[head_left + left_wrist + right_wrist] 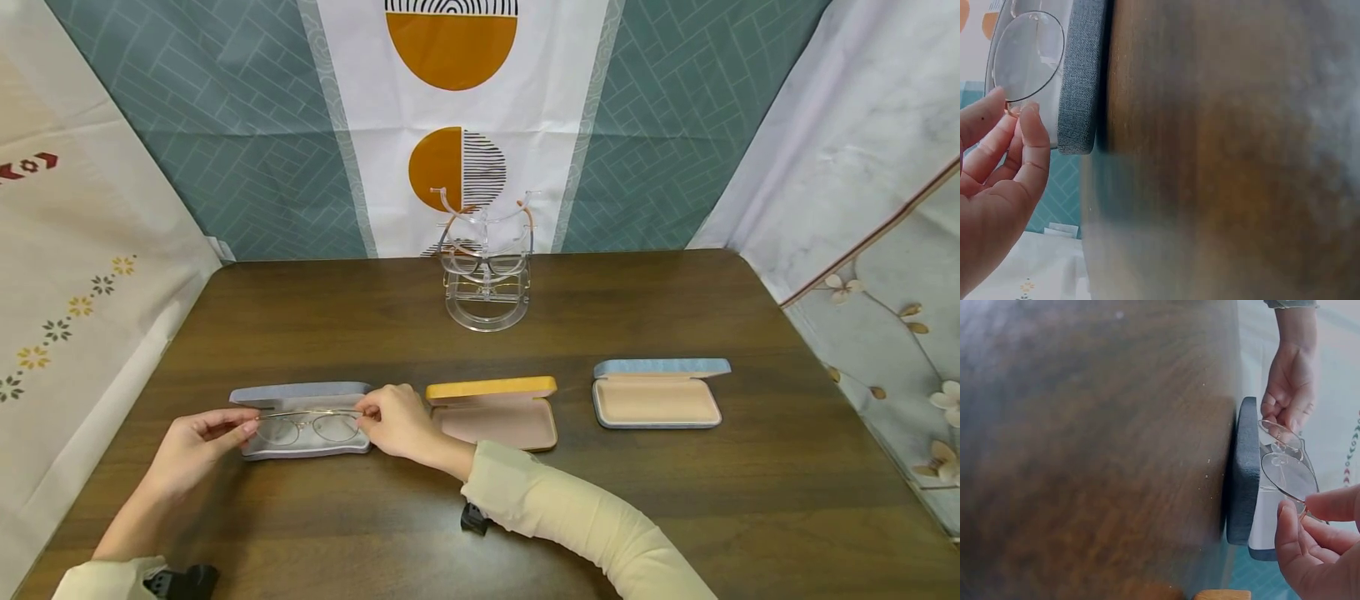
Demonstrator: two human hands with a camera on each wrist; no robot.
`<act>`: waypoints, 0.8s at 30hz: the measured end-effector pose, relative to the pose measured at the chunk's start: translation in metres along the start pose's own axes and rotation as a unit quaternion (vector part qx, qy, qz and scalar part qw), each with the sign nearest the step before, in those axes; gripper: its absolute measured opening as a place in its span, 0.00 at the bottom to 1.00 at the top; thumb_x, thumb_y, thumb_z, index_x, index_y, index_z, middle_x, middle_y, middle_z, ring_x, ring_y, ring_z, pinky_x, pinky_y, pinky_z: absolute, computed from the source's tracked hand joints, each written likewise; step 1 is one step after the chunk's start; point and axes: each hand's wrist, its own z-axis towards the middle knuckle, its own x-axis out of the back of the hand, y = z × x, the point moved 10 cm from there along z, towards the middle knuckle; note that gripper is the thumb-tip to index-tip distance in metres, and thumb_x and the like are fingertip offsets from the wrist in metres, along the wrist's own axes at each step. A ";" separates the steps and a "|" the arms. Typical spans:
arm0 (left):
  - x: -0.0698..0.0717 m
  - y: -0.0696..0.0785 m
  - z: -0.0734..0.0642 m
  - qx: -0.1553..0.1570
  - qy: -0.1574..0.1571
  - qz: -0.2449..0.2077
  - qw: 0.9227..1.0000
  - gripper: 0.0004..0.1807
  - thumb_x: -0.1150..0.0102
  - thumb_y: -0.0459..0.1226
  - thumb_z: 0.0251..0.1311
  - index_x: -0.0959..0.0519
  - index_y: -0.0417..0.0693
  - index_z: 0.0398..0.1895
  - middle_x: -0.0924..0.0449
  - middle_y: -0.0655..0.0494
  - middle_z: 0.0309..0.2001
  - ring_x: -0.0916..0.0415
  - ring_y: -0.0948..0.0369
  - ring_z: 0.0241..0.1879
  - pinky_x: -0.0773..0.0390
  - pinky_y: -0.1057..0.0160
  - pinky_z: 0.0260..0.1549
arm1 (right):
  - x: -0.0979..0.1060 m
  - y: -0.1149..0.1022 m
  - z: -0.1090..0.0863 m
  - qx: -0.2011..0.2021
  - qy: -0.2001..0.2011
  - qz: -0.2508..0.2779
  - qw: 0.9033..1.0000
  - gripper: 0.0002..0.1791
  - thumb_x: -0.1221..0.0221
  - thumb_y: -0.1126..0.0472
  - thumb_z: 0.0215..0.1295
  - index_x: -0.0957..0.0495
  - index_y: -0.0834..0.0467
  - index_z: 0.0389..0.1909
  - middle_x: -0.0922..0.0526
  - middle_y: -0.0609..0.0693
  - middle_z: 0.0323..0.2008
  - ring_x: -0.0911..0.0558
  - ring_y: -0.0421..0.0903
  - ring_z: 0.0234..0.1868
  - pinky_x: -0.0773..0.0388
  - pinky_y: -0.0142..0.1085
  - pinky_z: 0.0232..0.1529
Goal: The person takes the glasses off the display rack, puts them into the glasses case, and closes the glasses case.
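Thin-rimmed metal eyeglasses (pixel 307 427) hover over the open grey glasses case (pixel 307 451) at the left of the table. My left hand (pixel 197 448) pinches their left end between thumb and fingers; in the left wrist view one round lens (pixel 1029 56) shows just beyond the fingertips. At the other end my right hand (pixel 401 423) pinches the frame by its right hinge. Both lenses overlap the case's pale lining, and the right wrist view shows the eyeglasses (pixel 1290 475) close above the case (pixel 1245 475).
A yellow glasses case (pixel 495 417) lies open right beside my right hand. Farther right is an open blue case (pixel 657 402) with a beige lining. At the back, a clear acrylic stand (pixel 487 315) bears other glasses. Patterned cloth (pixel 262 167) hangs behind the table.
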 end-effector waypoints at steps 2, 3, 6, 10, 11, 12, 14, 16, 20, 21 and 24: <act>0.000 -0.001 0.001 0.007 -0.004 0.007 1.000 0.14 0.42 0.29 0.56 0.24 0.23 0.40 0.18 0.64 0.30 0.22 0.69 0.28 0.24 0.73 0.27 | -0.001 -0.001 0.001 0.004 -0.001 -0.008 1.000 0.08 0.39 0.63 0.55 0.16 0.57 0.35 0.16 0.43 0.29 0.22 0.32 0.29 0.31 0.21 0.30; 0.000 -0.001 0.001 0.010 -0.006 0.010 1.000 0.14 0.42 0.29 0.56 0.25 0.22 0.40 0.17 0.63 0.29 0.22 0.69 0.27 0.24 0.73 0.27 | -0.002 -0.001 0.002 0.005 -0.002 -0.013 1.000 0.08 0.39 0.63 0.55 0.15 0.57 0.35 0.16 0.43 0.29 0.21 0.32 0.29 0.31 0.21 0.30; -0.001 -0.001 0.002 0.018 -0.008 0.014 1.000 0.16 0.41 0.30 0.56 0.25 0.20 0.40 0.17 0.62 0.28 0.21 0.69 0.26 0.24 0.73 0.26 | -0.005 -0.001 0.003 0.006 -0.007 -0.017 1.000 0.08 0.39 0.63 0.55 0.15 0.57 0.35 0.16 0.43 0.30 0.21 0.32 0.30 0.30 0.20 0.30; -0.001 -0.002 0.003 0.029 -0.009 0.012 0.999 0.17 0.41 0.31 0.57 0.26 0.20 0.40 0.17 0.62 0.28 0.21 0.68 0.27 0.24 0.73 0.27 | -0.009 0.002 0.004 0.000 -0.013 -0.012 1.000 0.08 0.39 0.64 0.55 0.16 0.57 0.36 0.16 0.44 0.31 0.20 0.33 0.30 0.30 0.20 0.30; -0.001 -0.002 0.003 0.031 -0.010 0.014 0.999 0.17 0.41 0.32 0.57 0.25 0.20 0.40 0.17 0.62 0.28 0.21 0.68 0.27 0.24 0.72 0.27 | -0.009 0.003 0.004 -0.002 -0.015 -0.013 1.000 0.09 0.39 0.63 0.55 0.16 0.57 0.37 0.16 0.44 0.31 0.20 0.33 0.31 0.29 0.20 0.30; -0.001 -0.002 0.004 0.033 -0.010 0.018 0.999 0.17 0.42 0.32 0.57 0.25 0.20 0.40 0.17 0.61 0.28 0.21 0.68 0.27 0.24 0.72 0.27 | -0.009 0.004 0.004 -0.004 -0.017 -0.016 1.000 0.09 0.39 0.63 0.55 0.16 0.57 0.37 0.16 0.44 0.31 0.20 0.33 0.31 0.29 0.21 0.31; -0.002 -0.003 0.005 0.036 -0.011 0.028 0.999 0.18 0.42 0.33 0.57 0.25 0.21 0.41 0.18 0.61 0.28 0.21 0.68 0.27 0.24 0.72 0.27 | -0.010 0.005 0.004 -0.007 -0.021 -0.017 1.000 0.09 0.39 0.63 0.54 0.16 0.57 0.37 0.16 0.44 0.31 0.20 0.34 0.31 0.29 0.21 0.30; -0.002 -0.002 0.006 0.034 -0.011 0.042 0.998 0.18 0.42 0.34 0.58 0.25 0.21 0.40 0.18 0.61 0.28 0.22 0.68 0.26 0.25 0.72 0.26 | -0.011 0.007 0.004 -0.014 -0.028 -0.015 0.999 0.10 0.39 0.63 0.54 0.16 0.57 0.37 0.16 0.44 0.31 0.21 0.33 0.29 0.30 0.21 0.29; -0.004 0.001 0.007 0.027 -0.011 0.057 0.998 0.16 0.42 0.32 0.57 0.24 0.21 0.39 0.19 0.62 0.26 0.24 0.68 0.24 0.25 0.70 0.23 | -0.013 0.009 0.004 -0.030 -0.042 -0.004 0.999 0.11 0.39 0.64 0.54 0.16 0.58 0.38 0.16 0.44 0.29 0.23 0.32 0.25 0.33 0.20 0.25; -0.004 0.001 0.008 0.027 -0.010 0.059 0.998 0.15 0.43 0.31 0.57 0.24 0.21 0.39 0.19 0.62 0.25 0.24 0.68 0.23 0.25 0.70 0.23 | -0.013 0.010 0.004 -0.033 -0.044 -0.004 0.998 0.11 0.40 0.64 0.54 0.16 0.58 0.39 0.16 0.44 0.28 0.23 0.32 0.24 0.33 0.20 0.25; -0.004 0.003 0.008 0.029 -0.005 0.078 0.997 0.14 0.44 0.30 0.58 0.24 0.21 0.38 0.21 0.59 0.24 0.26 0.68 0.22 0.24 0.69 0.21 | -0.014 0.010 0.004 -0.039 -0.049 -0.010 0.998 0.12 0.39 0.64 0.53 0.17 0.58 0.40 0.16 0.44 0.30 0.21 0.34 0.29 0.31 0.22 0.28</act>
